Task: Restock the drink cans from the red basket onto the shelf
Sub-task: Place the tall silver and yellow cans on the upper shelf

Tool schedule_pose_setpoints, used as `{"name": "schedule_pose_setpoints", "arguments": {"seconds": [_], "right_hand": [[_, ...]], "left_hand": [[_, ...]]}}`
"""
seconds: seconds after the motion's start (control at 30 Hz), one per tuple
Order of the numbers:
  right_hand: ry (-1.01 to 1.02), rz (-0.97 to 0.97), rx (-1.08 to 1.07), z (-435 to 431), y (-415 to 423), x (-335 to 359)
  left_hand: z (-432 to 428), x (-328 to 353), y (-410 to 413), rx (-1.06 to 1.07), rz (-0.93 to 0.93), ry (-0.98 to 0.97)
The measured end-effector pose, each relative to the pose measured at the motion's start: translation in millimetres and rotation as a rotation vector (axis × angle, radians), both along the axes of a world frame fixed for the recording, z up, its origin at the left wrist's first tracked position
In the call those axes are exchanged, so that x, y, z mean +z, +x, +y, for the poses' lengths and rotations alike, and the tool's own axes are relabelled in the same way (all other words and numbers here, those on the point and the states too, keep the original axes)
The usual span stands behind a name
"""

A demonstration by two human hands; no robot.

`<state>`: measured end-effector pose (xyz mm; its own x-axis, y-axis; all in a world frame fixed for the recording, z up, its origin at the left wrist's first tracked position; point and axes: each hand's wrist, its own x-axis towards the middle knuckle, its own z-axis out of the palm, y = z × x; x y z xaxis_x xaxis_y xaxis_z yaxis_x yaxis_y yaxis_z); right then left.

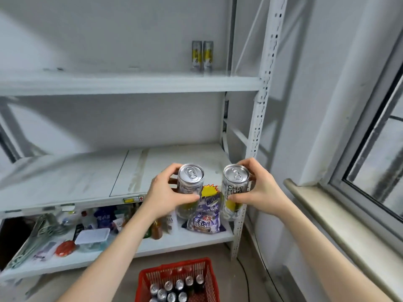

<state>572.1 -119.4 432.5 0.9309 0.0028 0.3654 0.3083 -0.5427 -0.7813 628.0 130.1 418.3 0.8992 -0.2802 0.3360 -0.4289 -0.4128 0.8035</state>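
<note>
L grip (165,194) on silver-yellow can (190,182), R grip (260,190) on twin can (235,190)

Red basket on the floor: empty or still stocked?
Still stocked. The red basket holds several cans standing upright, their silver tops showing; its lower part is out of frame.

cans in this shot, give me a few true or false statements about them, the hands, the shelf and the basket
1. The left hand grips the left can and the right hand grips the right can. True.
2. The red basket holds no cans. False: several cans stand in it.
3. A pair of cans stands upright on the upper shelf. True.
4. Both held cans are upside down. False: their pull tabs face up.
</note>
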Motion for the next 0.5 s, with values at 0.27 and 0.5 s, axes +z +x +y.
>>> {"name": "schedule_pose_setpoints", "arguments": {"seconds": [0.27, 0.5], "right_hand": [[-0.037, -0.106, -0.001, -60, 53, 55], [-0.026, -0.193, 0.042, -93, 120, 104]], "left_hand": [[-60, 47, 57, 0.011, -0.145, -0.067], [-91, 97, 110, 0.03, -0.224, -0.096]]}}
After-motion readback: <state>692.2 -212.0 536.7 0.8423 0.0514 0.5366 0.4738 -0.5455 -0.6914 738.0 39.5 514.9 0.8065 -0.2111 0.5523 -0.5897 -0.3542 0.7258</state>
